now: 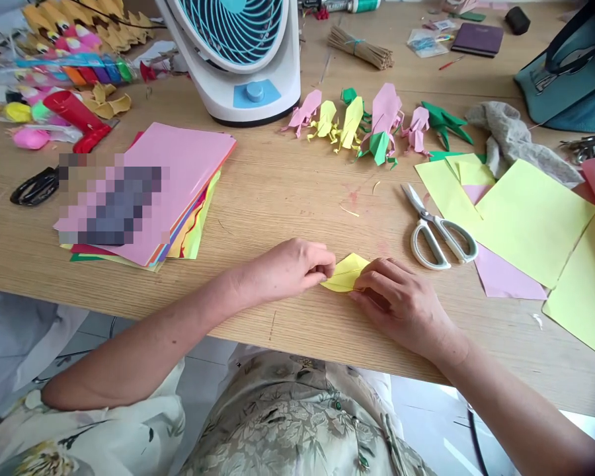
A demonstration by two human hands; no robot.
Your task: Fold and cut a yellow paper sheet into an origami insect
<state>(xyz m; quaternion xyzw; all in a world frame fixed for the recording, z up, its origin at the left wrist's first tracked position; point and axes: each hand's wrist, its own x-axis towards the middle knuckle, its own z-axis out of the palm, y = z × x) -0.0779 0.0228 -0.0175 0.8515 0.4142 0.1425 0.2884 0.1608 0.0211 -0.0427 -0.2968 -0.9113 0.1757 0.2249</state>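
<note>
A small folded piece of yellow paper (346,272) lies at the table's front edge between my two hands, creased along its length. My left hand (305,266) pinches its left tip with the fingers curled. On the opposite end, my right hand (396,297) grips the paper between thumb and fingers, covering that side. White-handled scissors (439,231) rest just beyond my right hand, blades pointing away. Folded paper figures in pink (385,109), yellow (352,122) and green (379,147) stand in a group farther back.
To the left is a stack of coloured paper (188,152) with a blurred dark patch. Yellow sheets (535,218) and a grey cloth (513,135) lie right. A fan (252,66), a red boot (77,119), a stick bundle (359,47) and a teal bag (570,86) are farther back.
</note>
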